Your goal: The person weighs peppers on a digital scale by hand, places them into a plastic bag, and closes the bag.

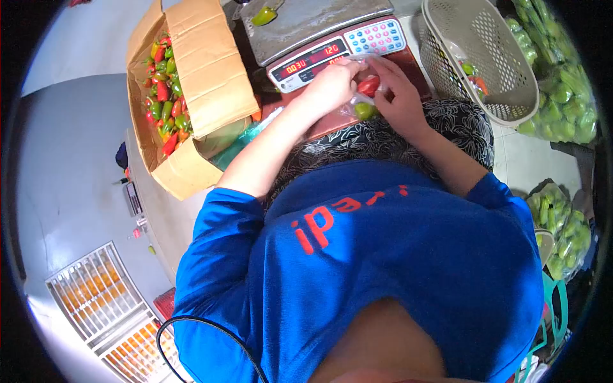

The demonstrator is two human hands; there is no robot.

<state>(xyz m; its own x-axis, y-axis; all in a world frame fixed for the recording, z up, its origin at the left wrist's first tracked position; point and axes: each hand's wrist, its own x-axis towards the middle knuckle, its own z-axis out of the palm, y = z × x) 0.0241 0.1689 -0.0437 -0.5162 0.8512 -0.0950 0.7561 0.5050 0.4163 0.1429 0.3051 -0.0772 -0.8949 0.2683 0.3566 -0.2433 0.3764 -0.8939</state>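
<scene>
A clear plastic bag [359,101] hangs between my two hands, over the front of the digital scale. Inside it show a red pepper [368,85] and a green pepper [365,111]. My left hand [333,84] has its fingers closed on the upper part of the bag. On the other side my right hand [398,96] grips the bag's edge, fingers bent around the red pepper. Past my hands is the scale's display panel [335,54] with lit red digits, partly covered by my left hand. One yellow-green pepper [264,16] lies on the metal weighing plate [313,29].
At left, an open cardboard box [205,70] holds many red and green peppers [167,96]. A perforated plastic basket [488,54] with a few peppers inside stands right of the scale. Bags of green vegetables [565,102] lie beyond it. Patterned dark cloth [456,121] covers my lap.
</scene>
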